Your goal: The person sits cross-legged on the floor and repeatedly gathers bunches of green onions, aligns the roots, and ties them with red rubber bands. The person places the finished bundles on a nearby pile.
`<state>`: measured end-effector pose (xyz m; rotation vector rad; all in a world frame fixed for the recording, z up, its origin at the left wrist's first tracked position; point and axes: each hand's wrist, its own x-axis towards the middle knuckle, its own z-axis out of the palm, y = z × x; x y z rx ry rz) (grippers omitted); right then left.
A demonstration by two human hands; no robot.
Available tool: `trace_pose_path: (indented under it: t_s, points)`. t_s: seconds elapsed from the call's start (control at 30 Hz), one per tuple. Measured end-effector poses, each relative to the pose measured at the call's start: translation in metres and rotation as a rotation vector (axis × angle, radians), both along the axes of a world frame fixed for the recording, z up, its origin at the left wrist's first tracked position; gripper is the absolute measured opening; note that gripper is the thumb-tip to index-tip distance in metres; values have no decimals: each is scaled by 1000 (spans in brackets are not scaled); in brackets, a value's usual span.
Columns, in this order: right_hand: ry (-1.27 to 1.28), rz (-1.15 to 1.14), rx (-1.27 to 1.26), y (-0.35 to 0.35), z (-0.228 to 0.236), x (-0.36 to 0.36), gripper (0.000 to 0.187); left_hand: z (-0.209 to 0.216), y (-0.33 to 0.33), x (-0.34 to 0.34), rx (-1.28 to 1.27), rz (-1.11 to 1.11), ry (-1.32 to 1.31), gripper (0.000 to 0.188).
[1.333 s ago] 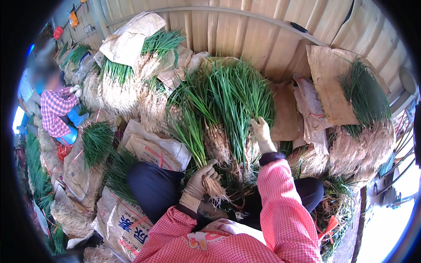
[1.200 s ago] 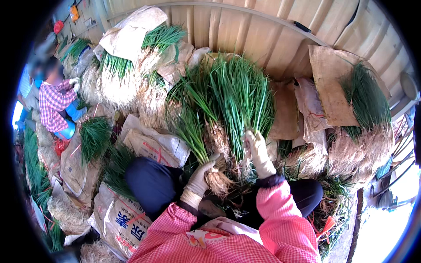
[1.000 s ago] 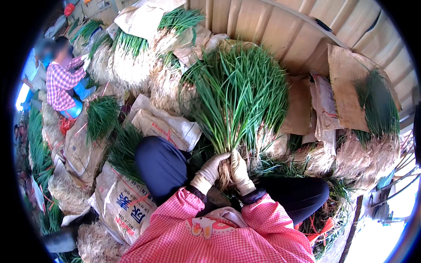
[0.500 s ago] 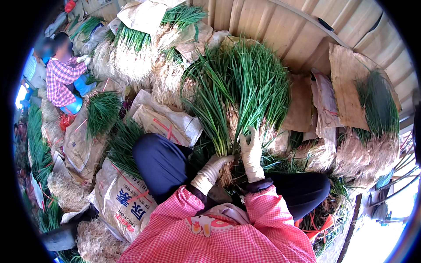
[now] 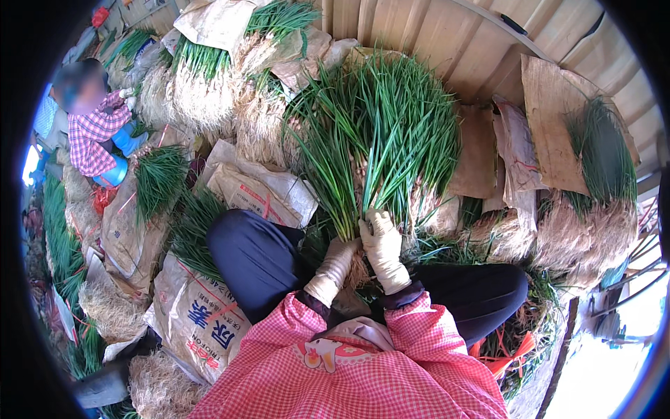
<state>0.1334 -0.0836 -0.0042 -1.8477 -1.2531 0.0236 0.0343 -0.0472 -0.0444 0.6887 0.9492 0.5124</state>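
My left hand (image 5: 338, 264), in a pale work glove, is closed round the lower ends of a bunch of green onions (image 5: 342, 202). Their long green leaves fan upward and away from me, and brown roots (image 5: 359, 271) hang below the fist. Right beside it, my gloved right hand (image 5: 382, 244) has its fingers curled in on the onion stalks at the bunch's right edge. Its fingertips are partly hidden. A large heap of green onions (image 5: 412, 133) stands just beyond both hands, leaves up.
My bent knees (image 5: 251, 244) flank the work. Printed sacks (image 5: 199, 314) and more rooted onion bundles (image 5: 164, 181) lie at the left. Bundles with pale roots (image 5: 586, 230) lie right, below a brown sheet (image 5: 558, 133). Orange ties (image 5: 513, 359) are by my right knee. Another person (image 5: 94, 136) sits far left.
My right hand has gone from spread fingers to curled ones, shifting slightly left and down against the stalks. My left hand keeps its grip on the onions. The other person's head has moved.
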Motion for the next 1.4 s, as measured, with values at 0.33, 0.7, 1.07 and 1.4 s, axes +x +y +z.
trace_pose_path:
  t_s: [0.33,0.7,1.07,1.4]
  points:
    - [1656,-171,673,-4,7,51,15,14,0,-8,-27,-190,-90,24]
    - [239,-271,-550,-25,-61,67,26,49,36,-18,-121,19,-644,20]
    - [428,-64,-700,12,-94,156,48,38,14,-13,-266,-87,-506,26]
    - [160,170,-297,26,3,210,14,57,12,-9,38,-23,-288,21]
